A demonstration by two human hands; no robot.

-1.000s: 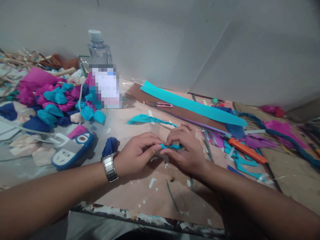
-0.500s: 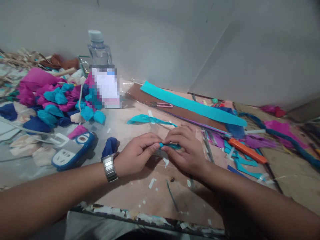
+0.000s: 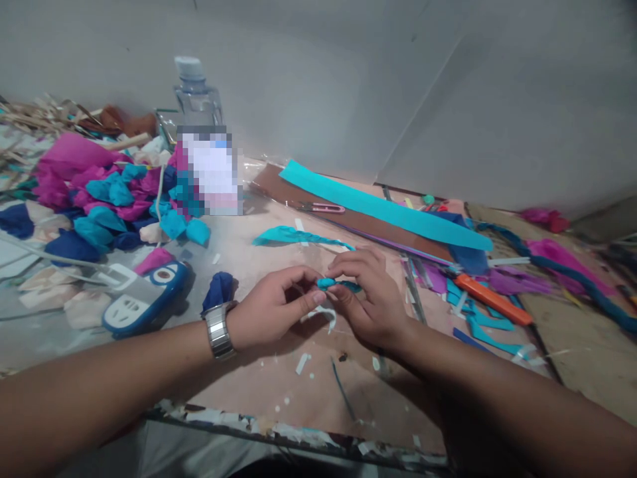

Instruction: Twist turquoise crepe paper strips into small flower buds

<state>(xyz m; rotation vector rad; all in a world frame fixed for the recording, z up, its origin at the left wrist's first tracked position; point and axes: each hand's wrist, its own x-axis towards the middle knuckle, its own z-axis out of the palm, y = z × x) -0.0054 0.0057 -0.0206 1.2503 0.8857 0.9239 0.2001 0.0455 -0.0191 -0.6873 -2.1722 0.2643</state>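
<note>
In the head view, both hands meet over the table around a small twisted piece of turquoise crepe paper (image 3: 326, 283). My left hand (image 3: 271, 304) wears a metal-band watch and pinches the near end of it between thumb and fingertips. My right hand (image 3: 371, 299) grips the same paper from the other side; part of the paper shows behind its thumb, and the rest is hidden by the fingers. A thin white strip (image 3: 328, 317) curls below the fingertips. Just beyond the hands lies another twisted turquoise paper piece (image 3: 288, 236).
Crumpled coloured paper (image 3: 107, 189), a blue-and-white power strip (image 3: 146, 299) and a clear bottle (image 3: 196, 99) stand at left. Behind are pink-handled thread snips (image 3: 326, 208) and a long turquoise paper strip (image 3: 383, 206). An orange utility knife (image 3: 492, 299) lies at right among scraps.
The fingertips have shifted, and more of the turquoise paper shows between them. The gap inside my left hand's thumb and index finger has widened. The white strip is more visible below.
</note>
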